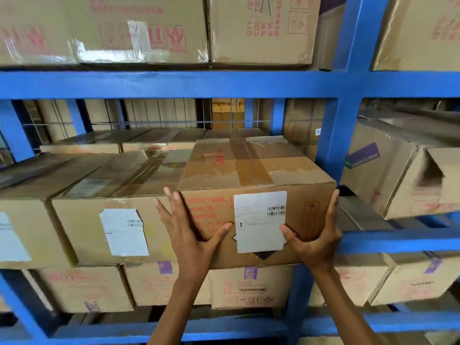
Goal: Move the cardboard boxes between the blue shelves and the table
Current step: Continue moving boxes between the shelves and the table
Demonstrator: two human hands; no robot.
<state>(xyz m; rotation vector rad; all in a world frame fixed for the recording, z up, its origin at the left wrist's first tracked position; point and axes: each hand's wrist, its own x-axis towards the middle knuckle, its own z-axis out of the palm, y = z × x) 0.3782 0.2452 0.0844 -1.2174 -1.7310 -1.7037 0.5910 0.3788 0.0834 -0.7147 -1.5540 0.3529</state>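
Grip on cardboard box (256, 170) two-handed, centre of frame. Left hand (191, 235): fingers straight, spread up box's left front corner, thumb across front face. Right hand (316, 237): fingers up right side, thumb on lower corner of white barcode label (260, 221). Box at middle level of blue shelves (174, 84), just left of blue upright (348, 120), jutting forward past neighbouring box (112, 220) at left. More cartons (139, 28) upper left.
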